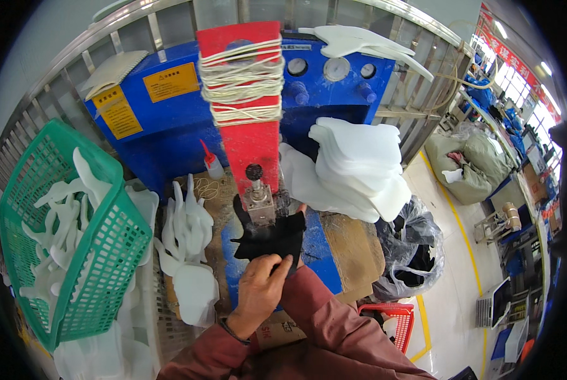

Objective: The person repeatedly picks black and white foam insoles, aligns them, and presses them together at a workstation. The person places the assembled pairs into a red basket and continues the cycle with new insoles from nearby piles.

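A floppy black fabric piece (267,239) lies under the metal head (258,202) of a red-armed press (251,149), above a blue work plate (321,256). My left hand (261,288) is closed on the fabric's near edge, thumb and fingers pinching it. My right hand (303,208) reaches up beneath the fabric's right side; just a bit of finger shows past its edge, and the rest is hidden. Whether the fabric touches the metal head, I cannot tell. White cord (242,82) is wound round the red arm.
Left stands a green basket (106,253) of white curved plastic pieces. More white pieces (191,221) lie left of the plate, near a small red-tipped bottle (212,161). Stacked white sheets (359,158) sit at right, above a plastic bag (410,247) with black pieces.
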A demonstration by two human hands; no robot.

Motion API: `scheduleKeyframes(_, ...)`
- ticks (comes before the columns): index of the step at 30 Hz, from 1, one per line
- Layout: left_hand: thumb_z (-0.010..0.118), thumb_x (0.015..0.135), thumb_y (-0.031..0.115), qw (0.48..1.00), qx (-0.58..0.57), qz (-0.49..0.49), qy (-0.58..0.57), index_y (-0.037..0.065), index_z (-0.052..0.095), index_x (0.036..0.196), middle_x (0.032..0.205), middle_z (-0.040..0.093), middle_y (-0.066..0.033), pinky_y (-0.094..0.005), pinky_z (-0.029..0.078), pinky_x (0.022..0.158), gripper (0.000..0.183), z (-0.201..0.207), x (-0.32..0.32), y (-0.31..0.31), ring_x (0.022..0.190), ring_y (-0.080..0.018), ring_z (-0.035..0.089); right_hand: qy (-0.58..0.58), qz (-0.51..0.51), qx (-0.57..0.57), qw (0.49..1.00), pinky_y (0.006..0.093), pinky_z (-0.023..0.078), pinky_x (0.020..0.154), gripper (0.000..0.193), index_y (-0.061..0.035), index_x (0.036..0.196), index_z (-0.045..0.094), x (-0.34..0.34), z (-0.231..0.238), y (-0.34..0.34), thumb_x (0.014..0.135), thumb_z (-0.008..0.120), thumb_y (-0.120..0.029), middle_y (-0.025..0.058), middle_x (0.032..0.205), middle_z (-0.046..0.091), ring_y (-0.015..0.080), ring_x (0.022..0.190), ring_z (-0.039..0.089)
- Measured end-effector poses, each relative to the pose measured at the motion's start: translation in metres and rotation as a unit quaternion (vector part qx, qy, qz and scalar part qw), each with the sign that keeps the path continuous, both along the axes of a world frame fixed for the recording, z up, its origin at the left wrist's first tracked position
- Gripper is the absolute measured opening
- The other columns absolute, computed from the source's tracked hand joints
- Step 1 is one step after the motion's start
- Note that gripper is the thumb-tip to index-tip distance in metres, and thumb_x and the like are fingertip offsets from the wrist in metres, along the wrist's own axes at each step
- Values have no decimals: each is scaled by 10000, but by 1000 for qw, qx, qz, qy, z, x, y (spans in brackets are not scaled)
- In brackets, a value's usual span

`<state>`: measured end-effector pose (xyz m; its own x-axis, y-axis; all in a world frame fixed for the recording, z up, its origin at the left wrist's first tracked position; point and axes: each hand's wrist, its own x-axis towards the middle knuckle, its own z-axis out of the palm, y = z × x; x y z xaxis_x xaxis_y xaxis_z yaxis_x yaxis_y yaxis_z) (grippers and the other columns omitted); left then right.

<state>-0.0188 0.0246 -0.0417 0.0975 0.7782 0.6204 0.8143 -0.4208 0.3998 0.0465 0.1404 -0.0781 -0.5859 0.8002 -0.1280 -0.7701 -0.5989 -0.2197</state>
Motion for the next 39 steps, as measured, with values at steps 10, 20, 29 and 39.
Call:
scheduleKeyframes(10, 731, 685, -101, 1000, -2, -1, -30, 0, 762, 1138, 1015, 644, -127, -401, 541, 752, 465, 2, -8, -26, 890, -310, 645, 4, 37, 19, 999, 381, 559, 937, 798, -76, 1404, 591, -4, -8, -20, 1008, 415, -747, 96, 1215, 708, 252, 1025, 689)
scheduleKeyframes(20, 725, 775, -20, 998, -22, -39, -37, 9, 741, 1181, 1012, 633, -113, -385, 570, 775, 407, 9, 4, -55, 888, -293, 667, -28, 106, -43, 993, 404, 559, 970, 840, -75, 1422, 590, 27, 0, -50, 1010, 362, -771, 115, 1281, 686, 258, 1086, 674)
scheduleKeyframes(29, 746, 706, -61, 996, -15, -73, -53, -4, 747, 1150, 1019, 643, -116, -373, 566, 739, 448, 11, 13, -61, 875, -288, 670, -1, 115, -6, 993, 432, 486, 1096, 840, -81, 1501, 522, 50, -3, -60, 1025, 344, -750, 123, 1425, 614, 285, 1234, 618)
scheduleKeyframes(39, 702, 774, -18, 993, -20, -104, -46, 3, 714, 1216, 1088, 621, -107, -367, 572, 800, 442, 9, 20, -51, 943, -280, 661, 21, 47, 15, 999, 433, 487, 1088, 877, -58, 1508, 499, 63, 1, -54, 1019, 320, -765, 145, 1435, 607, 303, 1225, 630)
